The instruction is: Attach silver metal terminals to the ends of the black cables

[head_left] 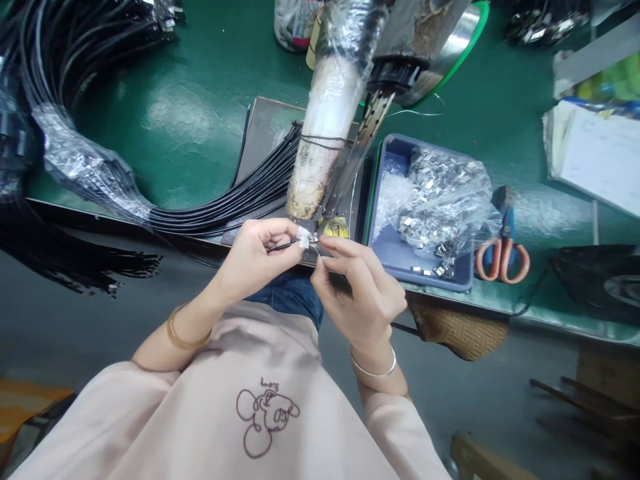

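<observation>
My left hand (250, 257) is closed in a pinch on the end of a black cable (281, 247); white wrapping covers its fingertips. At the cable's tip there is a small shiny metal piece (314, 238), partly hidden by the fingers. My right hand (363, 283) is closed too, its thumb and forefinger pinching a thin silvery wire (319, 252) close to that tip. Just above both hands, a soldering iron (353, 160) with a perforated metal shaft points downward. Beside it slants a thick whitish tube (325, 113) partly wrapped in clear plastic. Black cables (225, 210) lie bundled left of the tube.
A blue tray (463, 280) on the right holds a plastic bag of small metal connectors (435, 200). Orange-handled scissors (503, 257) lie beside it. Behind the iron stands a green-rimmed spool (457, 57). More cable bundles (90, 160) hang over the left table edge; papers (595, 157) lie far right.
</observation>
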A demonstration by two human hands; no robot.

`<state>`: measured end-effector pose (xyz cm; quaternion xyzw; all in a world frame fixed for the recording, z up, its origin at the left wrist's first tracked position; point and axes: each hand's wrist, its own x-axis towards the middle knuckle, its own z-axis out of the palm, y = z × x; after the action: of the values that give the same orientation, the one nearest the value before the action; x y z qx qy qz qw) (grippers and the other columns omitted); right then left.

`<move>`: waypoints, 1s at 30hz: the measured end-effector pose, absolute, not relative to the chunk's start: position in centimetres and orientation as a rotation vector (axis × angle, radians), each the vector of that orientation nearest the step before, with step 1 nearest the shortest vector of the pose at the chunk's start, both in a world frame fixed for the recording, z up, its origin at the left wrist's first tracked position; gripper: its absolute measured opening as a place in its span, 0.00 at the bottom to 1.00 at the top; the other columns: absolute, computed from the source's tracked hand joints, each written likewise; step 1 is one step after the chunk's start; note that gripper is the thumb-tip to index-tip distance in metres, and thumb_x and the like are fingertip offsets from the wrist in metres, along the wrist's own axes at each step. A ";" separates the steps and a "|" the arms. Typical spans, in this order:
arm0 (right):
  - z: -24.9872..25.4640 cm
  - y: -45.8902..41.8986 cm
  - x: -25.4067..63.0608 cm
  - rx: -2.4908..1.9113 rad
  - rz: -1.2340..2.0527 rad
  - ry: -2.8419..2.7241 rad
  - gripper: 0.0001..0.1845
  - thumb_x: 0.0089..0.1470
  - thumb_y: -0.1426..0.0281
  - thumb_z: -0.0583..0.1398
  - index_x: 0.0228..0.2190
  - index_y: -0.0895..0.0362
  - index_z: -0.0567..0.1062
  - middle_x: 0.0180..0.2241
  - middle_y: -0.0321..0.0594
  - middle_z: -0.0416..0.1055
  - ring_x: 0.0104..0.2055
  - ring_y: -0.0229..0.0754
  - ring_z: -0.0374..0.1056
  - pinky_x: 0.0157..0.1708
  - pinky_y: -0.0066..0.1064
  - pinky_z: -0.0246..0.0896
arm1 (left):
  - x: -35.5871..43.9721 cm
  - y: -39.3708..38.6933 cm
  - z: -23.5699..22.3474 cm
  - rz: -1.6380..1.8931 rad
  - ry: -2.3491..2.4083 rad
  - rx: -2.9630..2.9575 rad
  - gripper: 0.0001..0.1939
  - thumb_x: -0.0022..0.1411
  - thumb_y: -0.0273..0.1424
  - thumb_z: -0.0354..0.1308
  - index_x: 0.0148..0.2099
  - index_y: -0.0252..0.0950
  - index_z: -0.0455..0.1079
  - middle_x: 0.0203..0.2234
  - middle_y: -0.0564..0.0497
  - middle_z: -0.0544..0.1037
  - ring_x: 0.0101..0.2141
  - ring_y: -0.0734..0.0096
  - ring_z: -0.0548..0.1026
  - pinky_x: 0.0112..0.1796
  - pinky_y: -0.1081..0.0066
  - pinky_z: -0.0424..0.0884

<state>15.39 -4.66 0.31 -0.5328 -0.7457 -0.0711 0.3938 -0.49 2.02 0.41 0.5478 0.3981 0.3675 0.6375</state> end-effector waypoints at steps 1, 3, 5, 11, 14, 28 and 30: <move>0.3 -4.7 15.4 -1.350 -0.189 -1.888 0.12 0.60 0.79 0.64 0.34 0.51 0.70 0.42 0.40 0.84 0.37 0.39 0.82 0.36 0.28 0.80 | -0.5 2.0 0.5 0.841 0.899 1.254 0.04 0.54 0.28 0.64 0.30 0.31 0.77 0.16 0.61 0.58 0.20 0.82 0.52 0.21 0.77 0.48; 0.3 -4.8 15.5 -1.344 -0.195 -1.873 0.11 0.60 0.79 0.64 0.35 0.50 0.71 0.42 0.40 0.85 0.37 0.39 0.82 0.36 0.29 0.80 | -0.5 1.9 0.6 0.839 0.893 1.259 0.04 0.54 0.27 0.64 0.30 0.31 0.77 0.16 0.61 0.58 0.19 0.82 0.52 0.21 0.76 0.48; 0.3 -4.8 15.6 -1.323 -0.217 -1.853 0.11 0.60 0.79 0.65 0.35 0.50 0.72 0.41 0.40 0.85 0.37 0.40 0.83 0.36 0.29 0.80 | -0.5 1.8 0.6 0.829 0.901 1.259 0.04 0.53 0.28 0.64 0.30 0.31 0.77 0.16 0.60 0.59 0.19 0.82 0.54 0.21 0.76 0.50; -0.5 -5.7 16.1 -1.339 -0.019 -1.663 0.09 0.60 0.79 0.65 0.38 0.52 0.74 0.37 0.36 0.84 0.35 0.39 0.82 0.34 0.27 0.78 | -0.9 1.4 0.4 0.824 0.890 1.375 0.08 0.57 0.29 0.61 0.27 0.32 0.76 0.19 0.54 0.70 0.21 0.78 0.61 0.23 0.76 0.58; -0.7 -6.4 16.7 -1.434 0.076 -1.460 0.05 0.64 0.73 0.63 0.41 0.51 0.76 0.29 0.30 0.81 0.23 0.35 0.76 0.21 0.24 0.68 | -1.1 1.0 0.2 0.897 0.880 1.602 0.07 0.59 0.25 0.60 0.30 0.33 0.78 0.20 0.54 0.71 0.22 0.78 0.63 0.24 0.75 0.60; -0.3 -6.4 17.1 -1.341 -0.216 -1.695 0.07 0.63 0.71 0.64 0.32 0.49 0.76 0.18 0.27 0.70 0.13 0.33 0.58 0.13 0.29 0.51 | -1.7 -0.3 0.4 0.634 0.710 1.182 0.07 0.63 0.33 0.63 0.41 0.34 0.75 0.19 0.57 0.76 0.14 0.82 0.61 0.17 0.78 0.59; 0.0 -6.3 18.4 -1.472 -0.221 -1.460 0.06 0.63 0.68 0.64 0.31 0.50 0.77 0.19 0.28 0.70 0.14 0.34 0.58 0.14 0.30 0.51 | -1.8 -0.4 0.2 0.665 0.722 1.158 0.11 0.60 0.32 0.66 0.45 0.34 0.76 0.19 0.56 0.78 0.15 0.81 0.64 0.18 0.79 0.61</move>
<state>18.41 -6.35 -0.03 -0.6097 -0.6046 -0.0915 0.5043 -1.83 -0.45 0.16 0.5249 0.3271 0.3016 0.7256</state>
